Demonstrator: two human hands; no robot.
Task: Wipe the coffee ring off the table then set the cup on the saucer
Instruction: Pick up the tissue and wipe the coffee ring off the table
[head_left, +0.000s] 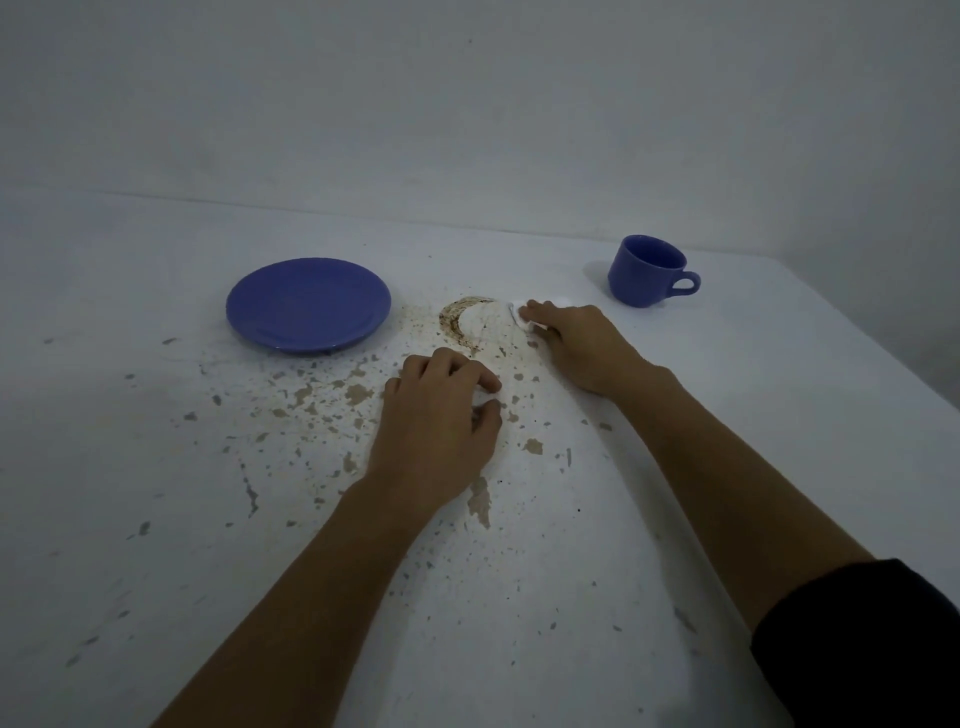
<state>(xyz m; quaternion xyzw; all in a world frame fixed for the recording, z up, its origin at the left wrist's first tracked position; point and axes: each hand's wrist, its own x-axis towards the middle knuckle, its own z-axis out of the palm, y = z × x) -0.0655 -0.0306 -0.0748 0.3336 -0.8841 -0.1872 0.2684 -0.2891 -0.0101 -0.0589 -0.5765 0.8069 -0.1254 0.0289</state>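
A brown coffee ring (457, 323) marks the white table (156, 467) in the middle; only its left arc shows, its right side is smeared pale. My right hand (576, 345) presses a white tissue (519, 314) flat on the table at the ring's right edge. My left hand (441, 415) rests just below the ring with its fingers curled around a small white scrap (485, 399). A blue saucer (308, 305) lies to the left of the ring. A blue cup (647, 271) stands upright at the right rear, handle pointing right.
The tabletop is worn, with many chipped brown flecks around my left hand and toward the front. A bare grey wall (467, 104) stands behind the table. The table's right edge runs diagonally past the cup.
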